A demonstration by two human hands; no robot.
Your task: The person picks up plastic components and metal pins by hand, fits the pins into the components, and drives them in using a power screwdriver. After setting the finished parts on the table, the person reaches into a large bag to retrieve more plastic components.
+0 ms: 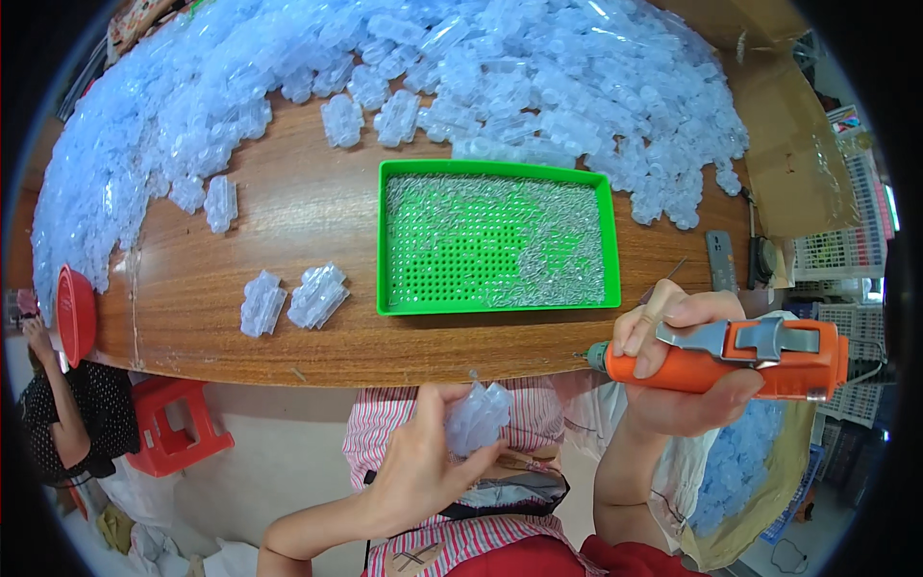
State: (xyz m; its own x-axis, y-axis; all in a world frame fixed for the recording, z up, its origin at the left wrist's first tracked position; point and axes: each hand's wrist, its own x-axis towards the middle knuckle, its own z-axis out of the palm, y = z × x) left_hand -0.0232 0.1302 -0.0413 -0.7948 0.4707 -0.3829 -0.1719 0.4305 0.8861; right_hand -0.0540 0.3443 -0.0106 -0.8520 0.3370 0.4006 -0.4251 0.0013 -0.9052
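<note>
My left hand pinches a clear plastic part between thumb and fingers, just off the table's near edge. My right hand is wrapped round an orange electric screwdriver with a metal lever. Its green nose and thin bit point left, level with the table's front edge and apart from the held part. Beyond the hands sits a green perforated tray. Many small silvery screws lie in it, thickest on the right side. Two more clear parts rest on the table left of the tray.
A large heap of clear plastic parts covers the table's far side. A red bowl stands at the left edge, with a red stool and another person's arm nearby. An open sack of similar parts is at lower right.
</note>
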